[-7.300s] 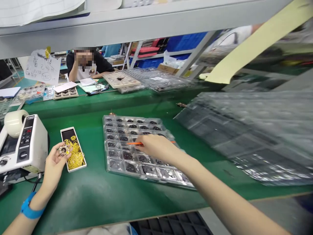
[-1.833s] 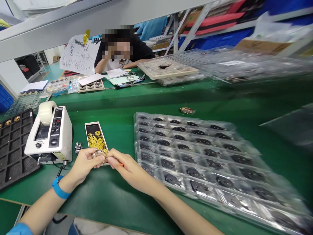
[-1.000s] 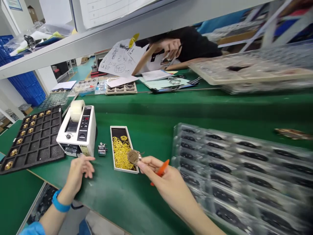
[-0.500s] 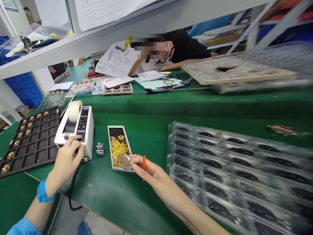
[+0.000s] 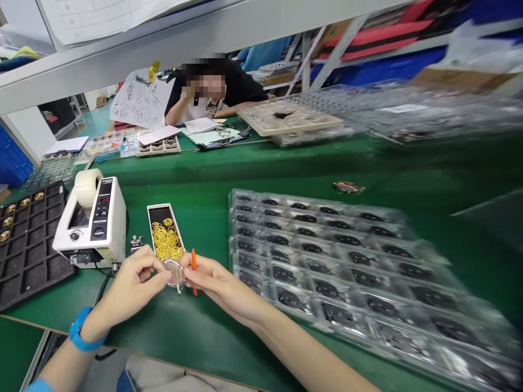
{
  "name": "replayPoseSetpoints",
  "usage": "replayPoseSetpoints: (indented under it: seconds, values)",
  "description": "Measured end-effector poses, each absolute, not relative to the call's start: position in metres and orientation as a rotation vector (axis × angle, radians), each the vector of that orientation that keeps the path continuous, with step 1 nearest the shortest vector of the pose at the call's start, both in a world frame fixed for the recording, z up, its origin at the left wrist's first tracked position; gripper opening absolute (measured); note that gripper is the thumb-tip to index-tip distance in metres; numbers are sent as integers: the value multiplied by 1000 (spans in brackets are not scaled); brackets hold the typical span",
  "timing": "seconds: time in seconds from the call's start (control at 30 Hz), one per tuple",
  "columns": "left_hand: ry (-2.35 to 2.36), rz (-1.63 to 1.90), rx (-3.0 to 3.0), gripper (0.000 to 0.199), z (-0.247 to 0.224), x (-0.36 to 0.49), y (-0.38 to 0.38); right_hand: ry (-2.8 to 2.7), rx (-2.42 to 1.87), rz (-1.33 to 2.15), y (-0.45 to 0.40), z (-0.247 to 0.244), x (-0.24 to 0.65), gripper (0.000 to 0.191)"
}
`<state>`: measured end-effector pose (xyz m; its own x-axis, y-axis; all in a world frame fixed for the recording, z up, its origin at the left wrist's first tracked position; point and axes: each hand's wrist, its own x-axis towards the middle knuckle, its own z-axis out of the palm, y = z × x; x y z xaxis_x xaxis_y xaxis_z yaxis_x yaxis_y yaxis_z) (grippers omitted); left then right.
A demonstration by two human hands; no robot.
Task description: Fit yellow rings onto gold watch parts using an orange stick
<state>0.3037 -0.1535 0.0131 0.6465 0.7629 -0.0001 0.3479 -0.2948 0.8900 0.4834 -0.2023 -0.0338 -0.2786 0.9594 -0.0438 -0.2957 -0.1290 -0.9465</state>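
Note:
A round shiny metal disc (image 5: 175, 271) with a bright rim is between my two hands, above the near end of the white tray of yellow rings. My right hand (image 5: 212, 277) pinches its right edge, and a slim orange tool (image 5: 194, 272) sticks out between the same hand's fingers. At the left edge, the thumb and fingers of my left hand (image 5: 143, 277) close together on the disc. Whether a piece of tape lies between them I cannot tell. Behind my left hand stands a white tape dispenser (image 5: 110, 218) with a clear roll (image 5: 87, 187).
The narrow white tray (image 5: 154, 206) holds yellow rings. Beside it is a small metal counter (image 5: 137, 243). A large clear blister tray (image 5: 327, 256) with dark parts fills the right. On the left lies a black compartment tray (image 5: 38, 256). A person (image 5: 237, 81) sits opposite.
My left hand has left the front of the tape dispenser and come right to the metal disc. My right hand still holds the disc and the orange tool. The view has turned right.

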Motion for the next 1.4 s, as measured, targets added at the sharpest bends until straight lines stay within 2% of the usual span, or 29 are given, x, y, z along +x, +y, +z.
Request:
replayPoseSetpoints:
  seconds: [0.4, 0.6, 0.67, 0.77, 0.9, 1.03, 1.1, 1.2, 1.3, 1.37, 1.4]
  values:
    - [914, 585, 1934, 27, 6, 308, -152, -1104, -855, 1591, -201, -35, 483, 47]
    - [1367, 609, 2419, 24, 10, 306, -158, -1160, -882, 1495, -200, -36, 484, 45]
    - [1440, 715, 2517, 19, 14, 300, -157, -1171, -903, 1467, -199, -35, 486, 45]
    - [1132, 992, 2534, 9, 16, 296, -158, -1194, -879, 1482, -200, -33, 487, 43]
    - [543, 938, 2501, 27, 10, 304, -166, -1087, -713, 1682, -212, -35, 475, 43]
    - [211, 1006, 2360, 42, 5, 309, -171, -838, -525, 1936, -229, -35, 462, 49]
    - [275, 1079, 2385, 35, 3, 301, -170, -853, -528, 1914, -224, -30, 470, 49]
    - [647, 1235, 2385, 21, -5, 277, -169, -1112, -763, 1579, -186, -19, 506, 48]
    - [965, 1269, 2295, 17, -16, 244, -174, -1555, -1338, 950, -123, -17, 551, 25]
    - [1125, 1272, 2295, 16, -23, 219, -177, -1920, -1839, 388, -83, -23, 570, 22]
    - [1222, 1285, 2302, 16, -25, 204, -177, -1935, -1941, 273, -67, -28, 575, 23]
